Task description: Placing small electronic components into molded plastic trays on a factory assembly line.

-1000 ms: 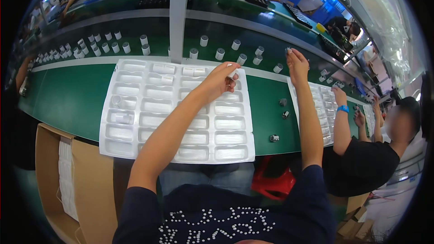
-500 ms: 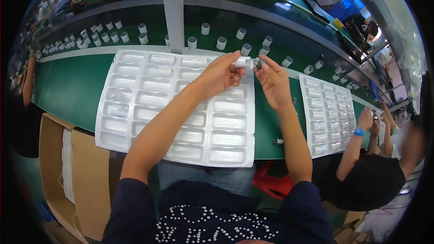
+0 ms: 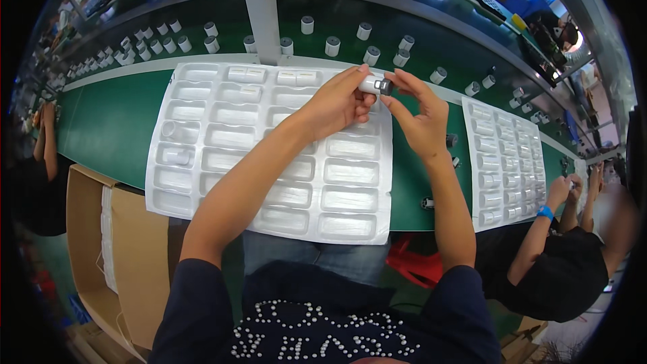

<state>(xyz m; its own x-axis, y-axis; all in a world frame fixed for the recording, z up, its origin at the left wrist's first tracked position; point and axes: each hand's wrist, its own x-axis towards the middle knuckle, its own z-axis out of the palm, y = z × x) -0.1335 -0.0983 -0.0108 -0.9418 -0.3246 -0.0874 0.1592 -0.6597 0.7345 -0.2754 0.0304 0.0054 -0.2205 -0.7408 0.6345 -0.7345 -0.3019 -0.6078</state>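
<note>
My left hand is closed round a small white cylinder, held above the far right part of a white moulded tray. A dark end piece sits in the cylinder's right end. Beside that end is my right hand, its thumb and forefinger spread apart around the dark piece. Whether a fingertip touches it, I cannot tell. In the tray's far pockets lie several white cylinders. Two clear pieces rest in pockets at its left.
White cylinders with dark tops stand along the green ledge behind the tray. A second, filled tray lies right, near a co-worker. Small dark parts are on the green table beside my right forearm. An open cardboard box stands lower left.
The dark piece, apart from the cylinder before in my right fingers, is now seated in its end. My right thumb and forefinger have spread. The view has shifted slightly.
</note>
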